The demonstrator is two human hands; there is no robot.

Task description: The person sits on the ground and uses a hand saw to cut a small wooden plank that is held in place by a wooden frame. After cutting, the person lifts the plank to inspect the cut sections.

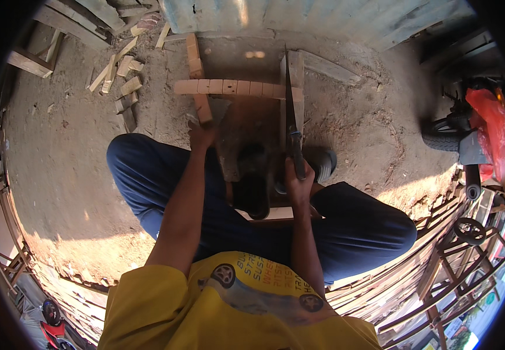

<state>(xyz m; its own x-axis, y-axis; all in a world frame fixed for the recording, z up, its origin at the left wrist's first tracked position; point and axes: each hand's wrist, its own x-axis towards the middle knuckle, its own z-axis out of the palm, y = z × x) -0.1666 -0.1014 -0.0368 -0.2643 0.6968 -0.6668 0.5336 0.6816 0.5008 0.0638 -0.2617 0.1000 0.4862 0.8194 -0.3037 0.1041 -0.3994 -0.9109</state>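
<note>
My right hand [299, 178] is closed round the handle of a long tool with a dark, tapering blade [290, 96], which looks like a handsaw. Its tip points away from me. At the near end of an upright reddish wooden strip [202, 106], my left hand [202, 136] is closed, its fingers partly hidden. A second reddish strip [244, 87], crossed by several lines, lies crosswise over the first. Its right end meets a pale wooden beam [284, 111] beside the blade. A grey flat patch beside my left hand is too blurred to name.
Offcuts [127, 67] lie on the dirt ground at the far left. Corrugated metal sheet [316, 20] stands at the back. To the right are a wheel [442, 127] and a red plastic bag [490, 131]. A dark shoe [251, 186] shows between my knees.
</note>
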